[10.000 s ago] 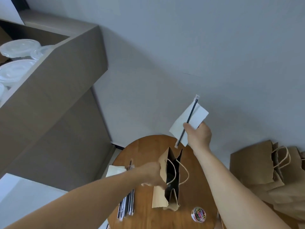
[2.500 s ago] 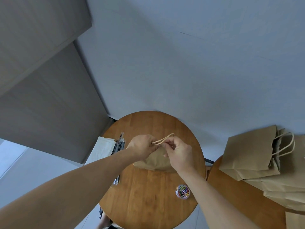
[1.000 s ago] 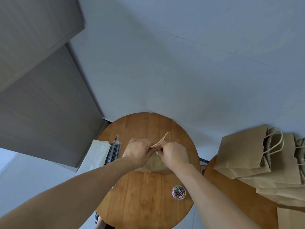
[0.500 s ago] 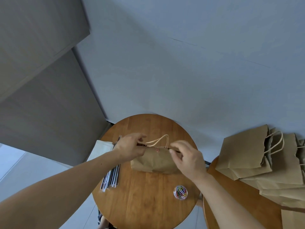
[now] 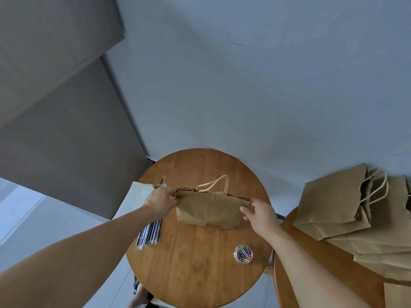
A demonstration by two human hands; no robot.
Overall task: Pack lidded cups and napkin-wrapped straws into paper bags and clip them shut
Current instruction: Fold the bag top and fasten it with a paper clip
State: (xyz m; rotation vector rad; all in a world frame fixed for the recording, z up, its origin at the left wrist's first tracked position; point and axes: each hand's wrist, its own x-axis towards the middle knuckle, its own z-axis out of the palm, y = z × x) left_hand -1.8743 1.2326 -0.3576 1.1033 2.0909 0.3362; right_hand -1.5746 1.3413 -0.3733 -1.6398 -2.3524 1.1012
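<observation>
Brown paper bag (image 5: 209, 210) with twisted paper handles stands at the middle of the round wooden table (image 5: 195, 263), its top edge folded flat and a small orange-red paper clip (image 5: 212, 195) sitting on that edge near the handles; the left hand (image 5: 160, 200) pinches the bag's top left corner with curled fingers; the right hand (image 5: 259, 211) grips the top right corner, thumb on the near face; a bundle of black straws in clear wrappers (image 5: 150, 232) lies at the table's left edge, beside a stack of white napkins (image 5: 135, 201); a small clear round tub of coloured paper clips (image 5: 243, 254) sits near the right, apart from the bag; on a second wooden table (image 5: 311, 267) to the right lies a pile of flat brown paper bags (image 5: 347, 207).
</observation>
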